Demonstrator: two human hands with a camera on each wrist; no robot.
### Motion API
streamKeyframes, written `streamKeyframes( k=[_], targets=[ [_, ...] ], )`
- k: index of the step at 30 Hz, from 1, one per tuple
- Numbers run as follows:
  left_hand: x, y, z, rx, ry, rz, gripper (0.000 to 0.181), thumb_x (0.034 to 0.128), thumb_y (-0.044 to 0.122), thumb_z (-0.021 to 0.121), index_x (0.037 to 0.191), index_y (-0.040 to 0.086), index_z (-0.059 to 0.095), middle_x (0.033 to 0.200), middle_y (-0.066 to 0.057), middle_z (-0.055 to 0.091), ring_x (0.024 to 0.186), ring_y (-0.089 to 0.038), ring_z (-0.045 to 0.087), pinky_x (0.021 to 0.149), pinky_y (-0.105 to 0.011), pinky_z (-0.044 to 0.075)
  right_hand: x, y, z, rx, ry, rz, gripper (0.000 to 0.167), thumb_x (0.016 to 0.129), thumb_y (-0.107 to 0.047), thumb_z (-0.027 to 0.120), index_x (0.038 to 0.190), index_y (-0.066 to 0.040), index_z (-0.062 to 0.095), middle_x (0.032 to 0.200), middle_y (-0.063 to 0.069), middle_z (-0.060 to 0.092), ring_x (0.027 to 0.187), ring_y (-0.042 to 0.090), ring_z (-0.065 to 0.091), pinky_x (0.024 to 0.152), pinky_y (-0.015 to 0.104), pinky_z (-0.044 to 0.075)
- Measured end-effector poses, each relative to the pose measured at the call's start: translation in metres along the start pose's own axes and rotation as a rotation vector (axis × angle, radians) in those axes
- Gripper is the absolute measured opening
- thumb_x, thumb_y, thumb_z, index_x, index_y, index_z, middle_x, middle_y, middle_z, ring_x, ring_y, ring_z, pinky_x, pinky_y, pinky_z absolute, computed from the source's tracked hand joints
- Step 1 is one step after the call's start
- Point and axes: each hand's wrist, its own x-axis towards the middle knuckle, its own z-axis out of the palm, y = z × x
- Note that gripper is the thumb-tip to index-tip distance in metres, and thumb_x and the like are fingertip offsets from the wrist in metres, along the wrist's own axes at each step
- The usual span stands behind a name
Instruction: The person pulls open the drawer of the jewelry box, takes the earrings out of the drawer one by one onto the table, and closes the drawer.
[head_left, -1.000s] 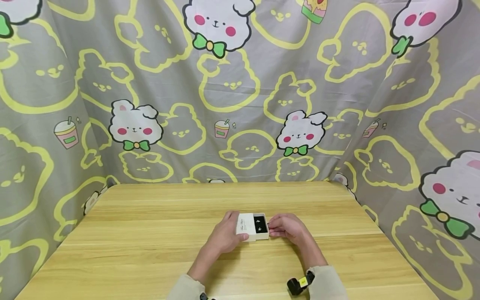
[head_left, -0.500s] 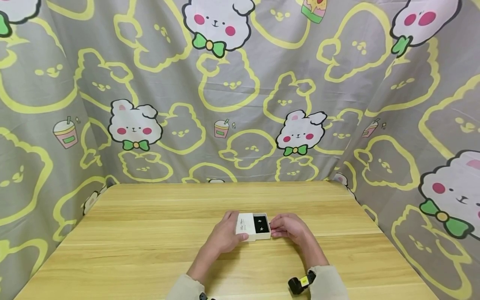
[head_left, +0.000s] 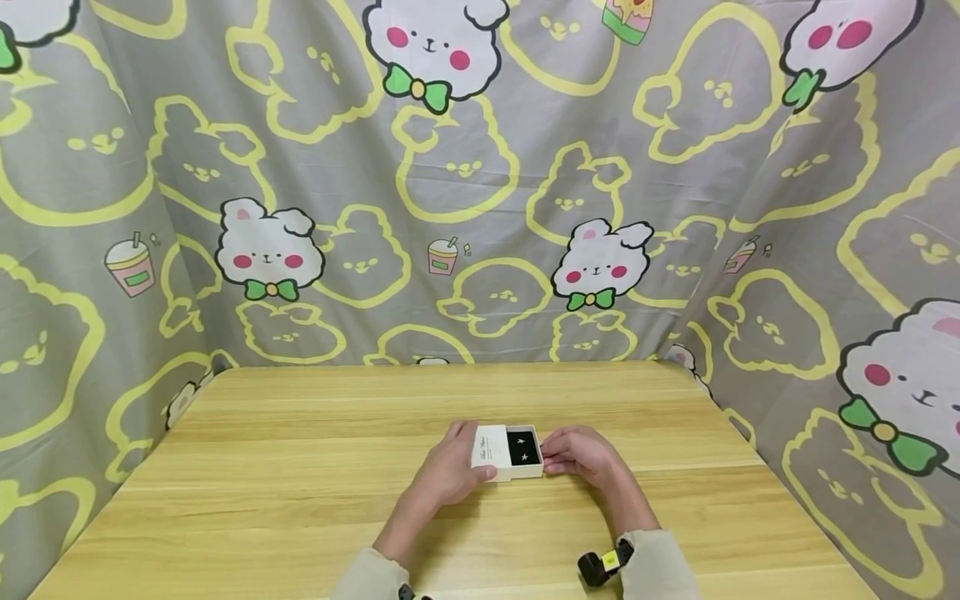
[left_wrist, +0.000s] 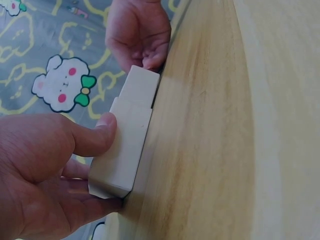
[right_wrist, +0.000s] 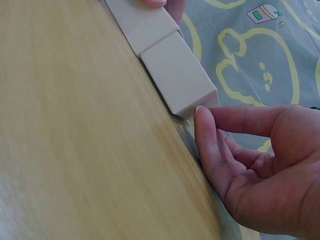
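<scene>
We see a small white box between the two hands, its sleeve [head_left: 492, 454] toward the left fingers and its tray [head_left: 528, 472] toward the right ones. The left hand [head_left: 448, 468] grips the sleeve: its thumb presses the near side, while its other fingers bend round the far end and the opposite side. Dark lettering runs across the sleeve's top, just beside those fingers.

The right hand [head_left: 583, 454] pinches with thumb and forefinger at the tray's outer end; just what bit of it sits between the tips we cannot tell. Its remaining fingers fold in behind the forefinger. The tray stands partly out of the sleeve, reaching from the left hand's grip to the right fingertips. Inside it, between both sets of fingers, we see a black pad [head_left: 514, 450] bearing two small pale stars [head_left: 524, 457], one nearer the person than the other.

Below the fingers spreads a wooden table [head_left: 300, 483]. Behind the right fingers, by the cuff [head_left: 660, 567], we find a black camera [head_left: 592, 570] with a yellow label. Beyond all the fingers hangs a grey curtain [head_left: 465, 133] printed with rabbits and yellow outlines.
</scene>
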Motion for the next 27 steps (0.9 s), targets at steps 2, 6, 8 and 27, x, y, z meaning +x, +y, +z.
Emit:
streamKeyframes(
  k=[2,6,8,27],
  targets=[
    [-0.0001,0.0,-0.0006,0.0,-0.004,0.001,0.083,0.0898,0.03,0.078,0.152,-0.007,0.036,0.154,-0.022,0.041,0.131,-0.044,0.052,0.111,-0.055,0.042,0.0005,0.0003,-0.0005,0.001,-0.002,0.0,0.021,0.093,0.0,0.061,0.108,0.015,0.06,0.082,0.007,0.07,0.07,0.013,0.068,0.07,0.026,0.06],
    [0.0001,-0.0005,-0.0009,-0.002,-0.011,0.002,0.082,0.0908,0.03,0.077,0.152,-0.007,0.036,0.154,-0.022,0.041,0.132,-0.043,0.052,0.111,-0.055,0.041,0.0004,0.0002,-0.0015,-0.002,-0.007,0.002,0.02,0.094,0.001,0.06,0.108,0.015,0.06,0.083,0.007,0.069,0.071,0.014,0.068,0.071,0.027,0.06],
    [0.0003,-0.0007,-0.0009,-0.003,-0.012,0.003,0.081,0.0908,0.03,0.077,0.151,-0.007,0.037,0.154,-0.022,0.041,0.131,-0.042,0.052,0.111,-0.055,0.042,0.0,0.0,-0.002,-0.005,-0.011,0.004,0.02,0.094,0.001,0.06,0.108,0.015,0.06,0.083,0.008,0.07,0.072,0.014,0.068,0.072,0.027,0.06],
    [-0.0014,-0.0022,-0.0019,-0.001,-0.045,0.046,0.066,0.0924,0.03,0.074,0.15,0.011,0.048,0.156,-0.025,0.038,0.132,-0.047,0.051,0.105,-0.066,0.042,0.0006,0.0016,-0.0033,-0.016,-0.022,0.019,0.018,0.094,0.001,0.063,0.107,0.013,0.062,0.086,0.008,0.072,0.076,0.014,0.07,0.075,0.027,0.06]
  ],
)
